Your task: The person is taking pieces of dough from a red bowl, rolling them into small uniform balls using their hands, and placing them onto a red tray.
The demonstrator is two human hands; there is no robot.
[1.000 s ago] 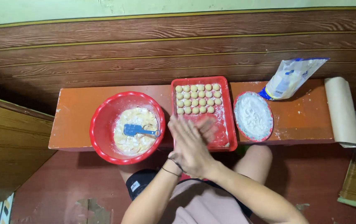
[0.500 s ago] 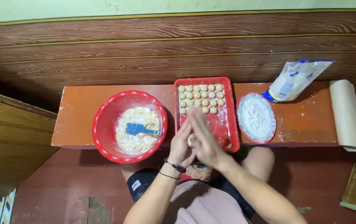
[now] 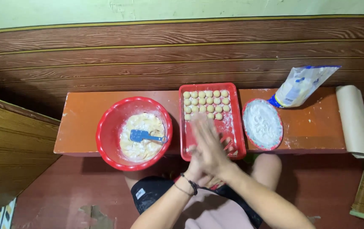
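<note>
Hands [image 3: 205, 148] were pressed palm to palm over the tray's [image 3: 237, 123] near end, blurred; whatever lay between them was hidden, so grip unclear. Left: bowl [image 3: 105, 135] of dough [image 3: 141, 146] with spatula [image 3: 146, 136]. Centre: balls [image 3: 205, 103], judged soft, sticky, light; cup gently. Right: flour plate [image 3: 262, 124], bag [image 3: 300, 85], roll [image 3: 354, 118].

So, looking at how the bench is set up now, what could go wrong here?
1. The red basin of dough juts past the front edge of the orange bench; a bump might tip it off.
2. The hands, left hand and right hand, are pressed together over the red tray; they could knock the dough balls.
3. The open flour bag leans by the flour plate and may spill.
</note>
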